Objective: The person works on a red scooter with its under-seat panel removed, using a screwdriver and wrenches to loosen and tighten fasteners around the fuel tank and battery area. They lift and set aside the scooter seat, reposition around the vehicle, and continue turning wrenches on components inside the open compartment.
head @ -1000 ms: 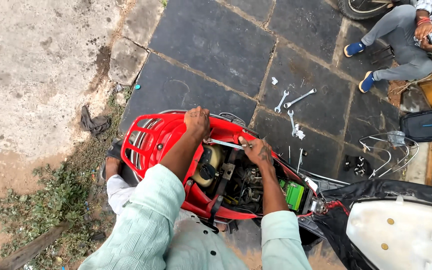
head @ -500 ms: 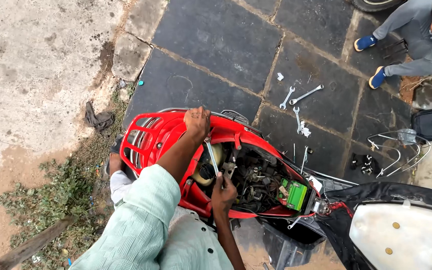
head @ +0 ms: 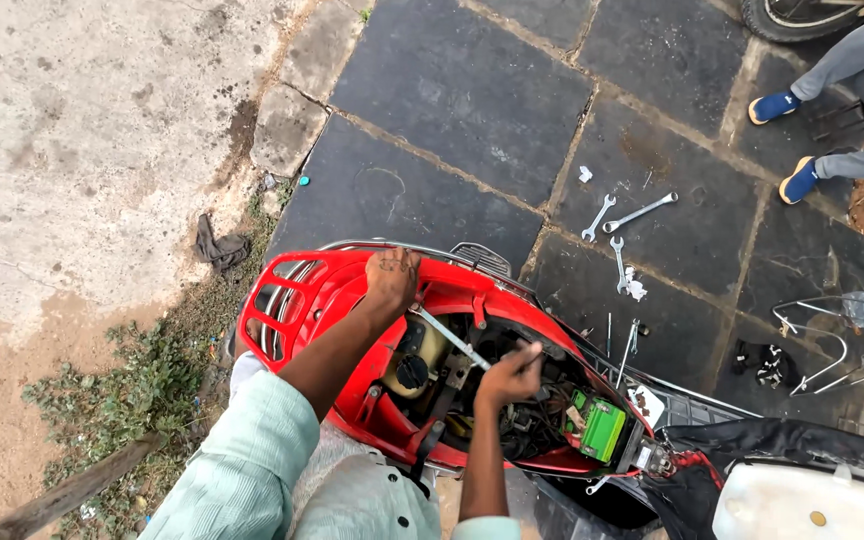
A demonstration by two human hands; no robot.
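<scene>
Two hands over an opened red scooter (head: 352, 300) body: left hand (head: 393, 277) pressed flat, fingers spread, on the far red rim, holding nothing. Right hand (head: 510, 375) closed around the near end of a long metal tool (head: 449, 338) slanting into the engine bay, just left of a green battery (head: 602, 428). Several wrenches (head: 620, 225) lying well apart on dark paving, far right.
</scene>
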